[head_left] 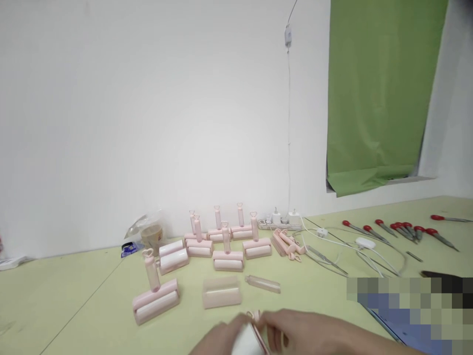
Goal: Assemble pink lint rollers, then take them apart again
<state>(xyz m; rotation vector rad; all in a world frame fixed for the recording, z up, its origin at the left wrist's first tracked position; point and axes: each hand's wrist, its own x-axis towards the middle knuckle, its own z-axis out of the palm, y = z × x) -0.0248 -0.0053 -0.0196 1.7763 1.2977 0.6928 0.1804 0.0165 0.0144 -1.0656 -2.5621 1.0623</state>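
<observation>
At the bottom edge of the view, my left hand (219,339) is closed on a lint roller (247,343) with a white roll and a pink edge. Curled fingers of my right hand (301,328) grip the same lint roller from the other side. A small pink loop (253,314) shows just beyond the fingertips; the rest of the piece is hidden or cut off. Ahead of my hands lie a translucent pale pink cover (221,292) and a clear pinkish handle tube (263,284). Left of them stands a pink lint roller (156,301) with its heart-topped handle upright.
Several more pink lint rollers (228,261) stand towards the wall. Loose pink handles (286,242) lie beside a power strip (280,225) and white cables (342,245). Several red-ended tools (408,230) lie at right. A cup (152,235) stands back left.
</observation>
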